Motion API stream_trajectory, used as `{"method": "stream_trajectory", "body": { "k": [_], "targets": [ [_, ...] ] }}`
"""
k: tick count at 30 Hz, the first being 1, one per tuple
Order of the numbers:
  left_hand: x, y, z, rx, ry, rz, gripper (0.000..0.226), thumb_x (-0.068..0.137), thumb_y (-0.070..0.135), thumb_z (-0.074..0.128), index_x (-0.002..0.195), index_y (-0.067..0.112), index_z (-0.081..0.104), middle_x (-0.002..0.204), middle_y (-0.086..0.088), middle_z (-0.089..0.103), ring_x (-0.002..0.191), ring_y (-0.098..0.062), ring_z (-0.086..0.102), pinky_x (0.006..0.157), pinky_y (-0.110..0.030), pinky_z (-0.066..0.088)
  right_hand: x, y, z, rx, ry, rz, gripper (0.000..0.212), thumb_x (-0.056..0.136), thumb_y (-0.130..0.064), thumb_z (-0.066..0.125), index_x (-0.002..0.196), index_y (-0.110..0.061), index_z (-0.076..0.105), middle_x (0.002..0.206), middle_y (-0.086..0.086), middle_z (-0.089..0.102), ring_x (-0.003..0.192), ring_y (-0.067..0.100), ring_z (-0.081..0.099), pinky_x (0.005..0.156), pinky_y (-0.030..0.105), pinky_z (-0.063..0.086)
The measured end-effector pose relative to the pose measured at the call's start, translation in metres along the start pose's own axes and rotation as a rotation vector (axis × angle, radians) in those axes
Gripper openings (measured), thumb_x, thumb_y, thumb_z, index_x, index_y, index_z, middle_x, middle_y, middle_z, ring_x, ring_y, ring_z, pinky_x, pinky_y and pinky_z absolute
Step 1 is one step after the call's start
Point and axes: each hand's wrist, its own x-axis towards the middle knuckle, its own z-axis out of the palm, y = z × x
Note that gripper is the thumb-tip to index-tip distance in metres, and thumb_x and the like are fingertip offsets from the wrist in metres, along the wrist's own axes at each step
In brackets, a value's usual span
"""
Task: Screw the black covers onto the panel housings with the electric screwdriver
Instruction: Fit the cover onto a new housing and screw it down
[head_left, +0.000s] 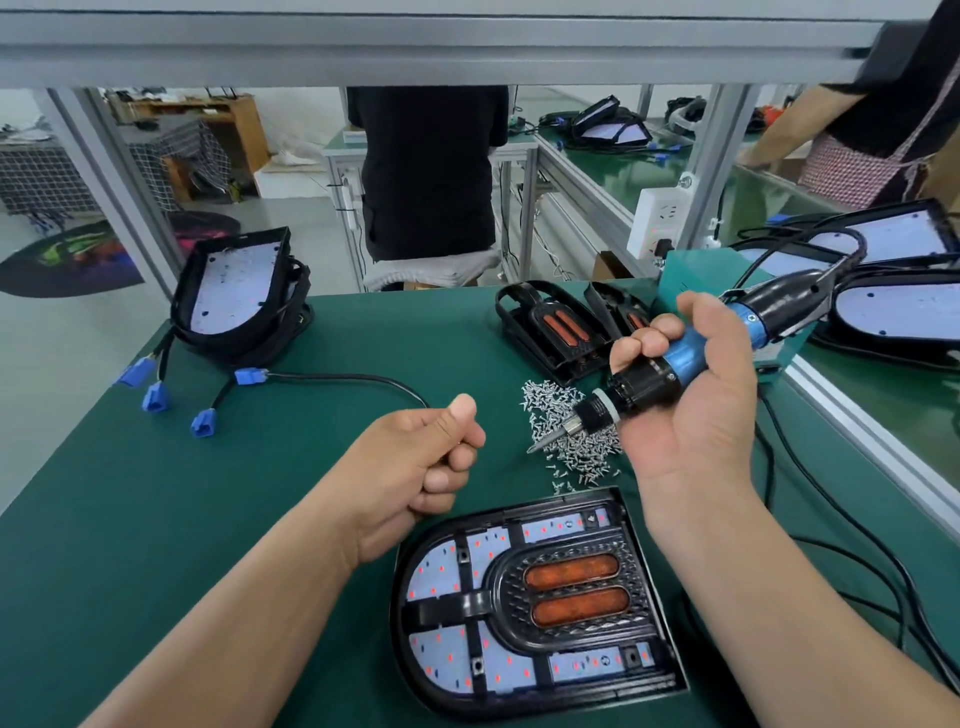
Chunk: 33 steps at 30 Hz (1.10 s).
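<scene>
Altogether one screwdriver (644, 384), two loose covers (550, 332), four blue connectors (155, 397)

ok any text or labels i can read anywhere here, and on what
No text here can be read.
The floor mat: a coloured graphic, perhaps lettering, too blurred to read.
The socket: small marks, too small to read.
The screwdriver, cover and connectors: no print shows.
</scene>
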Motion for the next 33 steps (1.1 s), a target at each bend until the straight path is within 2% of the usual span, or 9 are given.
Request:
{"method": "stream_trajectory", "body": {
  "k": [3,6,9,15,18,21,33],
  "targets": [
    [0.002,0.0,-0.002,-0.054,0.028,-0.047,0.039,0.097,0.039,0.066,0.101,0.0,0.071,0.073,-0.001,0.054,0.055,-0.006,0.036,0.044,-0.015,0.027,0.004,0.004,0.008,-0.004,0.023,0.003,0.013,0.096,-0.016,0.073,0.096,-0.014,0.061,0.077,0.0,0.056,0.062,0.014,0.053,0.066,0.031,0.054],
    [0.003,0.001,-0.007,-0.139,0.007,-0.074,0.027,0.105,0.008,0.056,0.117,-0.012,0.069,0.084,-0.008,0.06,0.063,-0.009,0.047,0.048,-0.016,0.034,0.01,0.012,0.016,-0.025,0.04,0.012,0.013,0.097,-0.015,0.073,0.098,-0.014,0.06,0.076,0.001,0.058,0.061,0.014,0.054,0.067,0.031,0.055],
    [0.004,0.001,-0.01,-0.114,0.009,-0.055,0.022,0.103,-0.004,0.054,0.115,-0.011,0.072,0.086,-0.011,0.065,0.061,-0.009,0.049,0.046,-0.015,0.033,0.014,0.017,0.02,-0.04,0.023,0.024,0.017,0.098,-0.015,0.072,0.105,-0.014,0.057,0.076,0.001,0.058,0.06,0.015,0.054,0.068,0.032,0.055],
    [0.003,-0.001,-0.007,-0.039,-0.059,0.024,0.011,0.099,0.001,0.063,0.108,0.001,0.068,0.093,-0.015,0.073,0.056,-0.007,0.048,0.042,-0.014,0.032,0.014,0.016,0.016,-0.025,0.016,0.013,0.015,0.097,-0.014,0.073,0.102,-0.014,0.059,0.077,0.001,0.058,0.06,0.014,0.055,0.068,0.032,0.056],
    [0.002,0.0,-0.006,-0.061,-0.089,0.07,0.011,0.09,0.01,0.073,0.1,0.007,0.075,0.09,-0.013,0.07,0.057,-0.008,0.045,0.044,-0.015,0.031,0.012,0.014,0.015,-0.026,0.007,0.006,0.014,0.097,-0.014,0.072,0.102,-0.014,0.059,0.076,0.001,0.058,0.06,0.014,0.056,0.068,0.032,0.056],
    [0.001,0.0,-0.005,-0.079,-0.108,0.085,0.011,0.086,0.007,0.081,0.096,0.01,0.081,0.091,-0.013,0.071,0.056,-0.007,0.044,0.044,-0.015,0.03,0.01,0.014,0.015,-0.032,-0.015,-0.002,0.015,0.098,-0.014,0.071,0.104,-0.015,0.058,0.077,0.0,0.057,0.061,0.014,0.056,0.068,0.032,0.056],
    [0.0,0.0,-0.001,-0.08,-0.092,0.089,0.016,0.08,0.004,0.079,0.094,0.01,0.083,0.101,-0.02,0.077,0.052,-0.006,0.041,0.043,-0.015,0.03,0.007,0.015,0.018,-0.039,-0.047,-0.009,0.012,0.1,-0.017,0.07,0.101,-0.016,0.058,0.076,-0.001,0.058,0.062,0.013,0.055,0.07,0.032,0.056]
  ]
}}
